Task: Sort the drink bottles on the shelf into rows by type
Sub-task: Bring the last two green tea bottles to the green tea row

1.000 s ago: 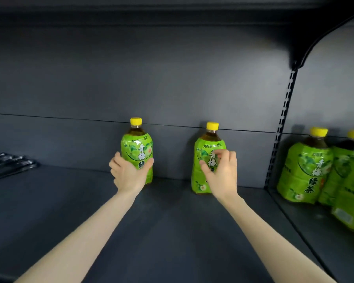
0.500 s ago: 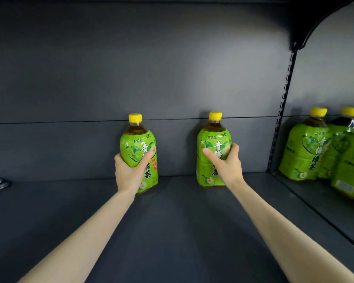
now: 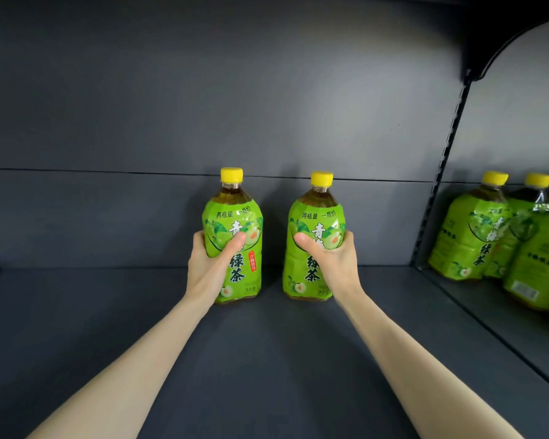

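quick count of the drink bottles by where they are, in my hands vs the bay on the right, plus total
green tea bottles held: 2, the left bottle in the left hand and the right bottle in the right hand
green tea bottles in the right bay: at least 3, the frame edge cuts off more
total: at least 5

Dim, even grey light, with a soft bright patch high on the back panel (image 3: 298, 99) and dark corners; left bottle (image 3: 235, 217) and right bottle (image 3: 317, 217) crisp, soft shadows beside them, side bottles (image 3: 469, 229) smeared, upright (image 3: 439, 185) bowed by the lens
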{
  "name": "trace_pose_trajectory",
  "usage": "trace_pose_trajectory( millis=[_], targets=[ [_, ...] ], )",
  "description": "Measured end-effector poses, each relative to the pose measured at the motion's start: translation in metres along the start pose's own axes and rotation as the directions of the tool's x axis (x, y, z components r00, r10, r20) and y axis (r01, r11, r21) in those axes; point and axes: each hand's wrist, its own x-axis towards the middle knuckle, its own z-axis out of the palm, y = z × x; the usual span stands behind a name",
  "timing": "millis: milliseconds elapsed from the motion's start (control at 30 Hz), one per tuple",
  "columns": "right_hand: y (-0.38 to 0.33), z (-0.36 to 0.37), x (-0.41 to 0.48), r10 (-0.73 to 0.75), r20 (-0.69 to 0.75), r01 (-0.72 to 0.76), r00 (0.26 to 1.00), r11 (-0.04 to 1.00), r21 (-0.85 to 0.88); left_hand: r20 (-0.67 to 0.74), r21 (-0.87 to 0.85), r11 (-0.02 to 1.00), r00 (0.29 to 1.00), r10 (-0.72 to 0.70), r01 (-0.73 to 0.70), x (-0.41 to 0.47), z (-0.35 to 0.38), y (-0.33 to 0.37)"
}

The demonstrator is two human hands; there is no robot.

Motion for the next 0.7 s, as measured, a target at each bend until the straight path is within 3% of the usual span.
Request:
trace_pose_trajectory(
  millis=[300,700],
  targets=[
    [0.001,0.002,0.001,-0.076,0.007,0.075,0.997,0.997,0.035,-0.033,-0.02,0.999,0.999,0.034,-0.034,-0.002,0.007,-0.002],
    [-0.031,-0.03,-0.031,-0.02,-0.016,0.02,1.0,1.0,-0.007,-0.032,-0.115,0.993,0.999,-0.02,0.016,-0.029,0.027,0.029]
  ],
)
